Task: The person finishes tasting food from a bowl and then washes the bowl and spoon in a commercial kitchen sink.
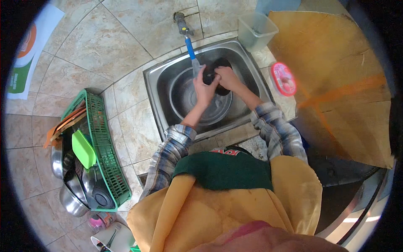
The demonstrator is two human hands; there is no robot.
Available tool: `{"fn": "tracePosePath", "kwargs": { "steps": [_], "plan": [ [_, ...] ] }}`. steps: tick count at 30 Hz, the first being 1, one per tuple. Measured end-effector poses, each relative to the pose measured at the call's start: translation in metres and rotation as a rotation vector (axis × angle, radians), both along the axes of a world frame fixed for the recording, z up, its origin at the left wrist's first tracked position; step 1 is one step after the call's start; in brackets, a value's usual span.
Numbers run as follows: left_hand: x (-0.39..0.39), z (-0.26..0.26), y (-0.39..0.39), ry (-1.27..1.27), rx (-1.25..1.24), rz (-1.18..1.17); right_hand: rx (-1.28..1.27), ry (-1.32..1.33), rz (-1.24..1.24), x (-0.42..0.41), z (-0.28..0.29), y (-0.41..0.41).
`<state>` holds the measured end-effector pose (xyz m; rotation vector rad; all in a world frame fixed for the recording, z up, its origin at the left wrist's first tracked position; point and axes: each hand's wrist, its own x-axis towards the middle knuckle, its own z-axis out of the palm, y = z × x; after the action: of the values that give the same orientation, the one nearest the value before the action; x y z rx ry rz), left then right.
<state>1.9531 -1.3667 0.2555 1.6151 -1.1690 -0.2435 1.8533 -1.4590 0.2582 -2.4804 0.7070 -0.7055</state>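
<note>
Both hands are over a stainless steel sink [248, 60]. My left hand [204, 88] has its thumb and fingers spread around the near-left side of a dark, rounded kitchen item [223, 64]. My right hand [227, 78] grips the same item from the right, with its fingers bent in. The hands cover much of it, so its exact kind cannot be told. Under them a round metal basin [176, 105] rests in the sink. The tap [182, 26], with a blue sleeve [190, 48] on its spout, points down just beside my left fingertips.
Left of the sink, a green plastic basket [108, 154] holds metal bowls, boards and a lime-green container [83, 149]. At right are a pink-rimmed tub [284, 79], a translucent plastic container [258, 31] and a large cardboard sheet [333, 63]. A white utensil cup [118, 237] lies lower left.
</note>
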Motion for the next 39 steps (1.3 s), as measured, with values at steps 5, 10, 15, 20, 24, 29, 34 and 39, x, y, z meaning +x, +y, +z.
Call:
{"fn": "tracePosePath", "kwargs": {
  "steps": [5, 10, 15, 20, 24, 29, 34, 39],
  "plan": [
    [-0.023, 0.031, 0.007, -0.213, -0.024, -0.041, -0.071, -0.271, 0.001, -0.033, 0.000, 0.008],
    [-0.024, 0.031, 0.012, -0.229, -0.078, -0.048, -0.052, -0.036, 0.095, -0.044, 0.017, 0.016],
    [-0.013, 0.002, 0.023, -0.022, -0.108, -0.058, 0.177, -0.079, 0.154, -0.018, 0.031, 0.037],
    [0.001, -0.026, 0.044, 0.898, -0.034, -0.037, 0.498, -0.076, 0.304, 0.001, 0.029, 0.047],
    [-0.013, -0.008, 0.060, 1.276, -0.041, 0.118, 0.619, -0.180, 0.163, 0.017, 0.038, 0.038],
    [-0.033, -0.001, 0.058, 1.457, 0.138, 0.215, 0.608, -0.297, -0.042, 0.009, 0.049, 0.012],
    [-0.045, -0.004, 0.059, 1.521, -0.043, 0.156, 0.731, -0.389, -0.024, -0.014, 0.064, 0.028],
    [-0.059, -0.003, 0.059, 1.365, -0.061, 0.253, 0.537, -0.384, -0.115, -0.058, 0.052, 0.044]
  ]
}}
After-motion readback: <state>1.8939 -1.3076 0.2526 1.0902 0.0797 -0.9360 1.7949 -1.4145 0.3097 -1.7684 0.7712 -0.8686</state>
